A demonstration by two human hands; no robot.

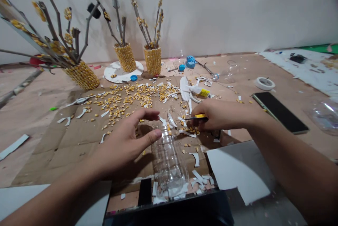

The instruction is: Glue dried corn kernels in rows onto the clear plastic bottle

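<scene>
My left hand [132,134] is open, its thumb and fingers spread beside the top end of a clear plastic bottle [170,162]; I cannot tell whether it touches the bottle. The bottle lies on a sheet of brown cardboard [63,141], with a few corn kernels at its far end. My right hand [211,115] is closed round a small tool with a yellow and black handle [199,116], its thin dark end pointing left. Loose corn kernels [139,93] and white paper scraps [195,159] are scattered around both hands. Beyond the right hand lies a white glue bottle with a yellow label [200,91].
Several kernel-covered pots with twigs stand along the wall, among them a large one [81,74] at left and one on a white disc [108,74]. To the right are a phone [281,112], a tape roll [264,83] and clear plastic pieces [324,115]. White sheets [237,166] lie near me.
</scene>
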